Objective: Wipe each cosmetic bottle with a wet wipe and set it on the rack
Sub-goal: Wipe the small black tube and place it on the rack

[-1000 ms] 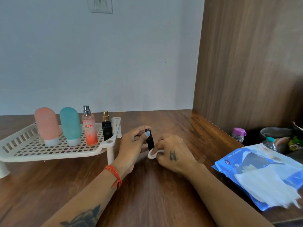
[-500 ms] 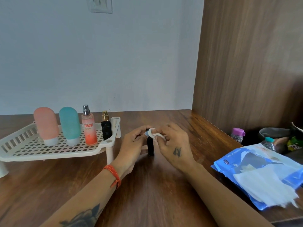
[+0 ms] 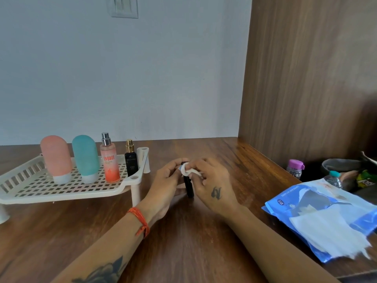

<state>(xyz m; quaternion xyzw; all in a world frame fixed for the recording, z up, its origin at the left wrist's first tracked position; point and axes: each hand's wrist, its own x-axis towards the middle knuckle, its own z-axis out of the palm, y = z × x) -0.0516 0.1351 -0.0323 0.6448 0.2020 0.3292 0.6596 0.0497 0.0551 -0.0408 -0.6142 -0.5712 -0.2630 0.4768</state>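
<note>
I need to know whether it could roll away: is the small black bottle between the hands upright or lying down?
Upright. The small black bottle stands vertically with its base on the table, steadied by the left hand.

Left hand point(image 3: 165, 180) and right hand point(image 3: 212, 184), fingers curled.

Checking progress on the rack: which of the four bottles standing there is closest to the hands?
The small black bottle with the gold cap, at the rack's right end. The orange spray, teal and pink bottles stand further left, away from the hands.
</note>
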